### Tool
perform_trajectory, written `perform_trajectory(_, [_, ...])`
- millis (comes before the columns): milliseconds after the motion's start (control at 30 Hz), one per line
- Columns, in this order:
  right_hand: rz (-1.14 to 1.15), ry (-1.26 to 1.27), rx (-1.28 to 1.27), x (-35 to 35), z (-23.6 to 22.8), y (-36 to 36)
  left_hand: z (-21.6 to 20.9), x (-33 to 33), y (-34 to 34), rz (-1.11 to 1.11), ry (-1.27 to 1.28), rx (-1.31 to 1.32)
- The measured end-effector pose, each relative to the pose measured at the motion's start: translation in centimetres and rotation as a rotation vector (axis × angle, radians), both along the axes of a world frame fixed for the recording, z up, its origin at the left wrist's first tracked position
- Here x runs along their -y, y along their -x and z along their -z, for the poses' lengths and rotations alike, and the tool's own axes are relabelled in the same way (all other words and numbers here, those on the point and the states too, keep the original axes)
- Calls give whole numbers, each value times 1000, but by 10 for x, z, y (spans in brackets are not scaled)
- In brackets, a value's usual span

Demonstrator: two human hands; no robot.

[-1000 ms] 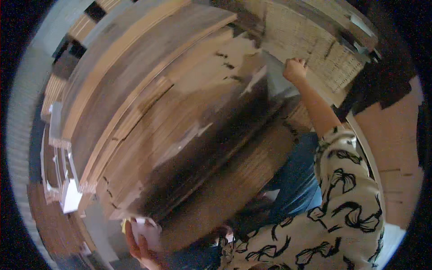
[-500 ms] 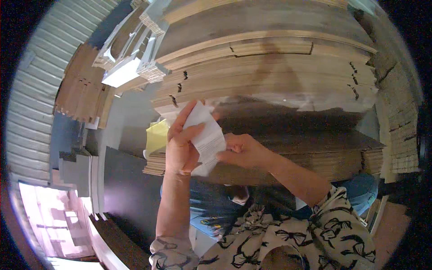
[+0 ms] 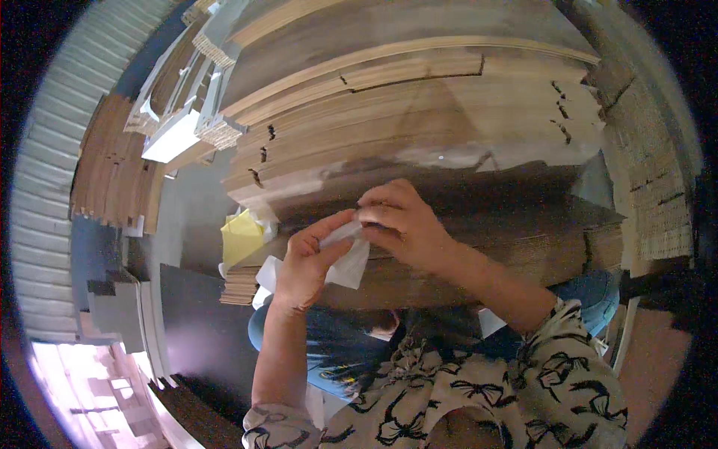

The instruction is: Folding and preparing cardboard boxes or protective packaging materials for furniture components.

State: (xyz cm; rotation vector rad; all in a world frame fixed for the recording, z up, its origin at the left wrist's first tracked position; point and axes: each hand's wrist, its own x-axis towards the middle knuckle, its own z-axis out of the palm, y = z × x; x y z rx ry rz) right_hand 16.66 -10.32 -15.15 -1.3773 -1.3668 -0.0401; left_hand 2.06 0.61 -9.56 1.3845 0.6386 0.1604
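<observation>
A thin white sheet of paper [image 3: 348,268] is held in front of me between both hands, its upper edge bent or bunched at the fingertips. My left hand [image 3: 305,263] is closed on its left part, the thumb lying across it. From the other side my right hand [image 3: 410,224] pinches the upper right end, with its fingertips close to those of the left. White paper [image 3: 266,277] also shows beside the left wrist; whether it belongs to the same sheet, I cannot tell. Below the hands lies a low stack of brown cardboard [image 3: 479,262].
A tall stack of flat cardboard [image 3: 419,97] stands just beyond. Yellow paper [image 3: 243,238] rests at the low stack's left end. More cardboard piles [image 3: 116,161] stand at far left, by a corrugated wall [image 3: 52,187]. A dark panel [image 3: 202,322] is at lower left.
My right hand has moved up to the sheet's upper edge. The sheet, spread with its printed face showing before, is now bent at the top. The view has shifted slightly.
</observation>
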Motion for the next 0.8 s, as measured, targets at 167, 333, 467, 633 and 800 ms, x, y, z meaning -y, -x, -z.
perform_trajectory(167, [34, -42, 145, 11, 20, -13, 9, 12, -23, -28, 33, -46])
perform_trajectory(333, [95, -136, 127, 6, 54, 5, 18, 12, -35, -193, 318, -39])
perform_trajectory(467, [114, -110, -185, 36, 44, -15, 37, -5, -39, -84, 214, -9])
perform_trajectory(633, [461, 374, -399, 133, 86, -164, 42, 0, -42, -247, 146, -96])
perform_trajectory(800, [913, 584, -163, 267, 128, -289, 60, 3, -44, -393, 312, -103])
